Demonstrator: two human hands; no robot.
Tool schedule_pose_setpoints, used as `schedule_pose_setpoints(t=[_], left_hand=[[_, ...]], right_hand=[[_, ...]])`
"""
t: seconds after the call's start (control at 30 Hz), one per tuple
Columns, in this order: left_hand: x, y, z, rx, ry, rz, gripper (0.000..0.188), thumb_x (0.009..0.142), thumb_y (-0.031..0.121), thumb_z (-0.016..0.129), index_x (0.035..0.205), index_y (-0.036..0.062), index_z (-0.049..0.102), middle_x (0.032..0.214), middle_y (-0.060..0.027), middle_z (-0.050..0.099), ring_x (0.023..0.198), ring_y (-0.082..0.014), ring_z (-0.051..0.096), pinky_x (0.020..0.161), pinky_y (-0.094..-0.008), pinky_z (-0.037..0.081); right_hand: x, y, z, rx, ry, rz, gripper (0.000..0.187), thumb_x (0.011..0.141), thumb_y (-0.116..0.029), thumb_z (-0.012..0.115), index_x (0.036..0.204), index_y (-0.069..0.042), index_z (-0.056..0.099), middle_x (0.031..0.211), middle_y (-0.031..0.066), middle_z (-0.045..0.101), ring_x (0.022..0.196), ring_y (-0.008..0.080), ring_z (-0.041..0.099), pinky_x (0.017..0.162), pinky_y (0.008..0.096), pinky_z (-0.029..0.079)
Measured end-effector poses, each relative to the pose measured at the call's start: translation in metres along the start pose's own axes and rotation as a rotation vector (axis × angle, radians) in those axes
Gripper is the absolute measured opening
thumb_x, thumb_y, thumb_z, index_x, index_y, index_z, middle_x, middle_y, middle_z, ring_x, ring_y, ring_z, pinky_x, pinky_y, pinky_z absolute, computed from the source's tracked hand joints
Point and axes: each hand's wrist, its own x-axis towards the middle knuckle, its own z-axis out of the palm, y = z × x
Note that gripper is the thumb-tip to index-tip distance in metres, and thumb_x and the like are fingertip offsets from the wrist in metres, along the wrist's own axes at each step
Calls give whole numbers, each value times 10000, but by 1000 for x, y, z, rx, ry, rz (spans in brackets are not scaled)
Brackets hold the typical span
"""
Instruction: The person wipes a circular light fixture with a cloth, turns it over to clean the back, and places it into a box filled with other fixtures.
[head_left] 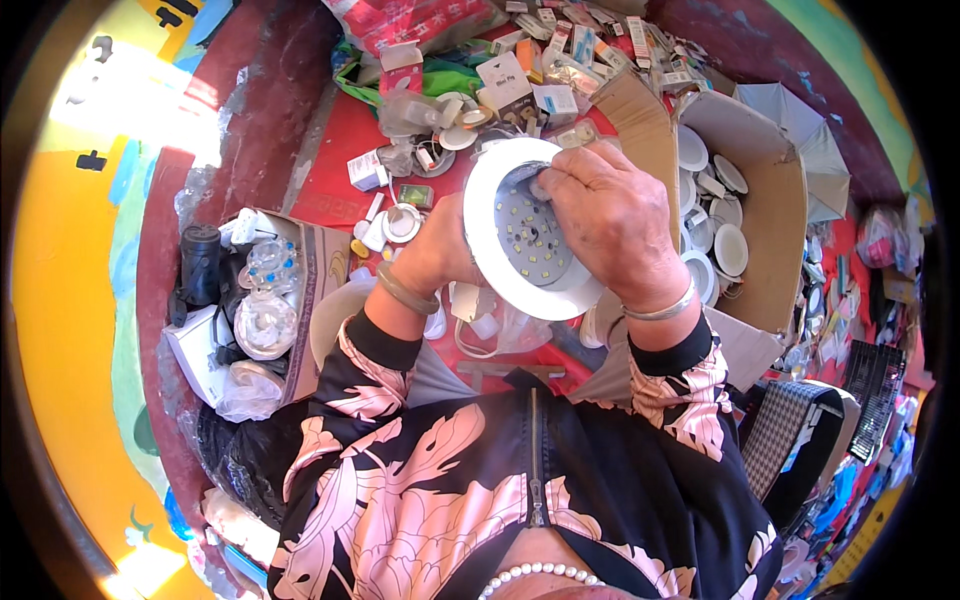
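A round white LED downlight [491, 258] is tilted toward me, with many small yellowish LED chips showing on the grey plate inside its wide rim. My left hand [443, 240] grips it from behind at the left; most of those fingers are hidden by the lamp. My right hand [622, 225] is closed at the upper right of the opening, fingertips pinched together inside the rim against the inner wall. What those fingertips hold, if anything, cannot be made out. Below the lamp, a clear plastic bag [520, 330] and a white cable lie near my knees.
To the right, an open cardboard box [765, 200] holds several white round lamps. A carton [318, 290] of bagged lamps and fittings stands at left beside a black cylinder [200, 262]. Small boxes [590, 50] and loose lamp parts cover the red surface ahead. A grey umbrella [800, 145] is behind the box.
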Motion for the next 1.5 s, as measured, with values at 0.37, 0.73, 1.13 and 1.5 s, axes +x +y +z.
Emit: schedule_pose_setpoints(t=[0.37, 0.73, 1.13, 1.5], left_hand=[[-1, 15, 3, 41, -35, -125, 623, 497, 164, 834, 1040, 1, 578, 939, -73, 645, 833, -101, 577, 752, -285, 485], [-4, 17, 2, -469, 16, -203, 785, 493, 146, 828, 1187, -13, 499, 1077, -74, 603, 966, -130, 547, 882, -308, 433], [2, 11, 4, -340, -61, -126, 806, 484, 141, 828, 1198, -19, 491, 1087, -76, 595, 973, -133, 540, 898, -306, 421], [-1, 10, -6, -120, -75, -74, 825, 477, 136, 829, 1209, -25, 484, 1096, -77, 588, 980, -135, 535, 913, -305, 411]], right_hand=[[2, -15, -5, 485, -54, -17, 152, 636, -27, 600, 785, -36, 628, 794, 71, 592, 771, 257, 586, 637, 341, 485], [-16, 37, -102, 729, -283, 285, 175, 644, 7, 566, 809, 31, 622, 838, 116, 602, 776, 204, 590, 677, 293, 451], [9, -16, -21, 306, -72, -163, 238, 677, -74, 570, 901, -49, 644, 893, 43, 556, 814, 220, 545, 701, 313, 476], [5, -13, -14, 32, -204, 82, 240, 673, -52, 555, 886, -35, 663, 863, 85, 555, 840, 266, 523, 719, 357, 447]])
